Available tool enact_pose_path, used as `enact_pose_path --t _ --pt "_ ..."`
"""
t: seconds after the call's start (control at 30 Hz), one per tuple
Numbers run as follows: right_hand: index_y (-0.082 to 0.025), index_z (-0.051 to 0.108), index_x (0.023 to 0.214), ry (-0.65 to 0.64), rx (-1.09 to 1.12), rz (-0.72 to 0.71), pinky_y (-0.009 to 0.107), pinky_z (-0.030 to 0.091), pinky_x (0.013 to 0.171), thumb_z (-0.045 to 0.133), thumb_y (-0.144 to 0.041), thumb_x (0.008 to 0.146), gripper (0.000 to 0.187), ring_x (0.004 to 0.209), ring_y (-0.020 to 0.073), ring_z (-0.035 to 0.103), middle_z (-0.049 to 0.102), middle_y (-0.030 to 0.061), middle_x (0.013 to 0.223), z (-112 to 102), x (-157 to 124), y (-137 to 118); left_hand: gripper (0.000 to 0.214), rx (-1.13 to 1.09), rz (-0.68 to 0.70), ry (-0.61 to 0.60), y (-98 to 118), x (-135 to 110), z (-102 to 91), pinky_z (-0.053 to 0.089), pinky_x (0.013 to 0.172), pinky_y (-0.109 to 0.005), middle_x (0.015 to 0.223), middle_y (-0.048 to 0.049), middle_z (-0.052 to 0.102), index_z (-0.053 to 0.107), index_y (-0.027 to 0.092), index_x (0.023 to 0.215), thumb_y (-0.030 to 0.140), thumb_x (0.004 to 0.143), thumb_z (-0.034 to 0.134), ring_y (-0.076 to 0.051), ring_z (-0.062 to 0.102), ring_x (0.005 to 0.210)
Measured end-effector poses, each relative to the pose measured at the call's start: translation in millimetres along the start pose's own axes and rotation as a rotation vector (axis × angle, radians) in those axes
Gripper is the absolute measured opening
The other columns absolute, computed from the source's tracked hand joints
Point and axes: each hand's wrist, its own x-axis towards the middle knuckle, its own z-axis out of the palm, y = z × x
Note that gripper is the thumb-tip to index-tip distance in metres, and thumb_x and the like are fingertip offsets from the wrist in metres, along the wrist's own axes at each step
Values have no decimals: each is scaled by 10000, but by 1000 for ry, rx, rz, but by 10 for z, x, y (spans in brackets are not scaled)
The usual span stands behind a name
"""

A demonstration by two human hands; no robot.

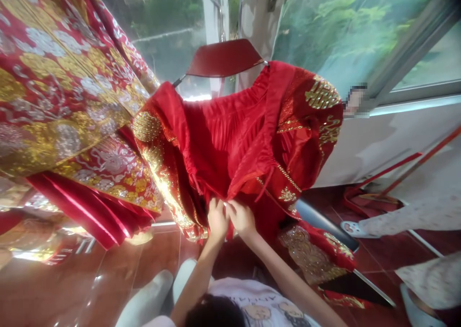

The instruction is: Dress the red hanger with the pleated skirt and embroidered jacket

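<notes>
A red garment with gold embroidery and a gathered neckline hangs on a brown hanger in front of me. My left hand is closed, pinching the cloth at the lower middle of its front opening. Right beside it, my right hand also pinches the front edge, fingertips almost touching those of the left. What exactly lies between the fingertips is too small to make out. Puffed sleeves with gold motifs spread to both sides, the left one bright in the sun.
A red, gold and silver brocade garment hangs at the left. Behind are windows. A red long-handled dustpan and another person's legs in patterned trousers are at the right, above a red tiled floor.
</notes>
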Motion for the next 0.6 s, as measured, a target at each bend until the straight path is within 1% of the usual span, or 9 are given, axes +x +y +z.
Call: enact_pose_path --t 0.03,0.1,0.2,0.27,0.37,0.43,0.5,0.53,0.6 --pt "-202 676 853 0 9 15 283 447 706 449 -332 886 264 762 205 659 725 90 872 15 5 -14 163 -42 25 9 -27 -13 -2 467 752 -305 1064 -108 588 612 178 914 222 895 456 -207 581 912" --pt "-190 659 784 3 91 66 294 434 702 466 -338 849 251 736 213 643 714 96 817 34 6 -39 135 -157 81 21 -77 -17 8 461 783 -306 972 -86 609 590 180 846 217 883 465 -200 573 900" --pt "-186 600 647 -13 422 220 281 418 662 537 -328 734 178 667 192 595 659 58 670 33 25 -55 120 -272 103 26 -135 -9 55 447 696 -262 748 -21 580 513 187 736 227 848 515 -156 545 718" --pt "-187 572 582 -33 619 302 269 417 643 551 -317 671 159 643 174 576 628 35 614 15 62 -52 91 -311 76 34 -147 -3 90 437 645 -238 714 2 575 495 189 771 235 825 551 -134 532 648" --pt "-185 551 533 -41 743 351 248 411 588 566 -325 622 166 594 148 555 586 12 543 -1 120 -51 87 -380 34 1 -124 26 112 439 645 -228 773 -10 622 513 180 908 226 838 535 -128 557 656" --pt "-187 535 527 -11 819 403 226 364 499 569 -339 602 173 492 109 478 501 -23 462 16 142 -73 64 -380 31 -35 -101 60 104 427 642 -226 767 -20 620 529 173 870 221 869 488 -127 549 656" --pt "-197 494 523 31 897 462 211 284 423 562 -363 588 191 400 69 344 374 -72 399 46 151 -133 156 -357 38 -51 -89 95 88 410 624 -222 714 -20 597 523 168 757 207 886 445 -124 529 636" --pt "-207 452 512 50 936 487 207 248 401 560 -378 580 213 380 54 284 319 -91 389 54 154 -183 188 -355 34 -50 -89 110 79 403 612 -219 692 -19 588 515 166 721 194 887 430 -122 522 624" --pt "-223 363 500 74 1009 513 199 217 388 570 -397 559 277 379 38 232 272 -108 401 27 167 -326 198 -355 23 -49 -96 134 63 399 598 -217 676 -18 588 528 159 717 167 878 414 -121 520 612"
